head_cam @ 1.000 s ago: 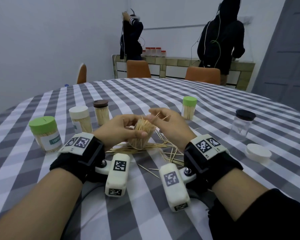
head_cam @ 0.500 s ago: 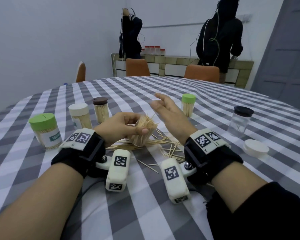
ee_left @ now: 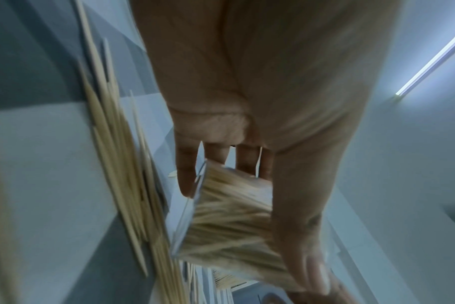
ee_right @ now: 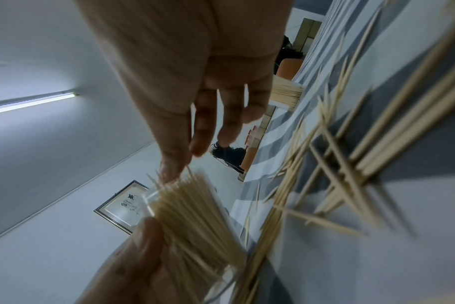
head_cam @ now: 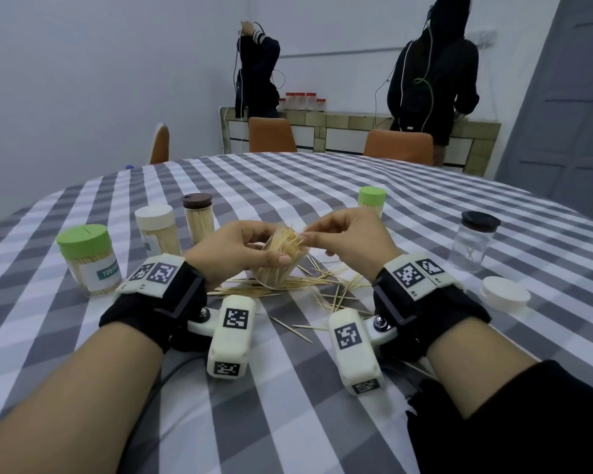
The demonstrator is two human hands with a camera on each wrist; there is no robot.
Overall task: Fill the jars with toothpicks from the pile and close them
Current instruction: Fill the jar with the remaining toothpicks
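My left hand [head_cam: 271,251] grips a clear open jar [head_cam: 278,265], tilted to the right and packed with toothpicks; its base rests on the table among the loose pile [head_cam: 308,285]. In the left wrist view the jar [ee_left: 229,216] sits between thumb and fingers. My right hand [head_cam: 305,234] is at the jar's mouth, thumb and forefinger pinching the tips that stick out. The right wrist view shows the thumb [ee_right: 171,164] on the toothpick tips [ee_right: 185,195].
A loose white lid [head_cam: 505,295] lies at the right, beside a nearly empty jar with a black lid [head_cam: 473,244]. Closed filled jars stand at the left [head_cam: 86,261], [head_cam: 156,230], [head_cam: 198,217] and behind my right hand [head_cam: 371,200]. Two people stand at a far counter.
Half a second ago my right hand was lifted off the jar with its fingers spread. It has come back down to the toothpick tips. The left hand has kept hold of the jar.
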